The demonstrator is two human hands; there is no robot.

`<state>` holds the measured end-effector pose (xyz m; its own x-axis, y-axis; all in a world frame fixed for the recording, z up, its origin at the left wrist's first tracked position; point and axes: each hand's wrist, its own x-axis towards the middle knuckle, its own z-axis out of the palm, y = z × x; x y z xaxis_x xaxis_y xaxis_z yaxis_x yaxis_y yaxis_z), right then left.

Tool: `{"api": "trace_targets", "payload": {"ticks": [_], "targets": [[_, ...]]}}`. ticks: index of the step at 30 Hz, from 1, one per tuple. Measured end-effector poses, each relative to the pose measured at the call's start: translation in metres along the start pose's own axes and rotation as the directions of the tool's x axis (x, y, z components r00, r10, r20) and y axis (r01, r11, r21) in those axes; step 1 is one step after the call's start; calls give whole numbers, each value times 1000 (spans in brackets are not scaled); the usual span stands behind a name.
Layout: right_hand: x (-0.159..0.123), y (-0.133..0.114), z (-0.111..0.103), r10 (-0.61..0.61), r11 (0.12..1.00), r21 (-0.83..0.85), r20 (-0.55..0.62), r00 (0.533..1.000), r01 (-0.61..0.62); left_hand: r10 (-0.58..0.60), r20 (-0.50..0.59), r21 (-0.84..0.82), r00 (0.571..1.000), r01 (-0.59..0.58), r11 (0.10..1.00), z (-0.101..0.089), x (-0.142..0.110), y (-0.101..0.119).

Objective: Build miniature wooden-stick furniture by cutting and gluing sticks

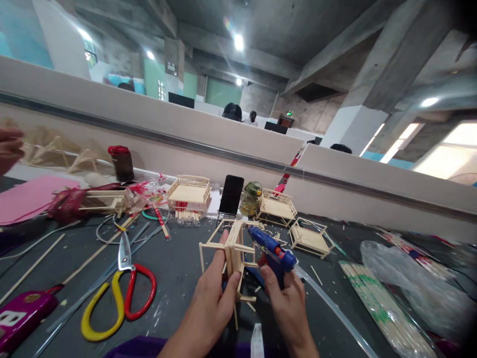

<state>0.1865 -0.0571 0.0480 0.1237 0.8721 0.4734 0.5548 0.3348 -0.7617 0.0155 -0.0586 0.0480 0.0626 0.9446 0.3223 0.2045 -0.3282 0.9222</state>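
Note:
My left hand (213, 297) grips a small wooden stick frame (233, 243), turned on its side so its slatted bed stands upright. In my right hand (286, 302) is a blue hot glue gun (269, 240), its nozzle pointing left at the frame's upper right edge. Whether the nozzle touches the wood I cannot tell. A long clear glue stick (331, 304) runs out of the gun's back toward the lower right. Both hands are closed, and the gun's handle is mostly hidden by my right fingers.
Scissors (126, 263) with red and yellow handles lie at left, near a purple glue gun (26, 318). Behind stand a phone (231, 195), a green bottle (252, 197) and stick models (189, 191). Bundled sticks (383, 303) lie right. Another person's hand (9, 144) shows far left.

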Motion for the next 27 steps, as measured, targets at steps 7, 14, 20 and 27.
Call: {"api": "trace_targets", "payload": {"ticks": [7, 14, 20, 27], "targets": [[2, -1, 0, -17, 1000, -18, -28, 999, 17, -2, -11, -17, 1000, 2, 1000, -1, -1, -2], [3, 3, 0, 18, 1000, 9, -25, 1000, -17, 11, 1, -25, 1000, -11, 1000, 0, -2, -2], [3, 4, 0, -3, 1000, -16, -23, 1000, 2, 16, 0, -18, 1000, -16, 1000, 0, -1, -1], [4, 3, 0, -61, 998, -29, -44, 997, 59, 10, -32, -62, 999, -12, 998, 2, -2, 0]]}}
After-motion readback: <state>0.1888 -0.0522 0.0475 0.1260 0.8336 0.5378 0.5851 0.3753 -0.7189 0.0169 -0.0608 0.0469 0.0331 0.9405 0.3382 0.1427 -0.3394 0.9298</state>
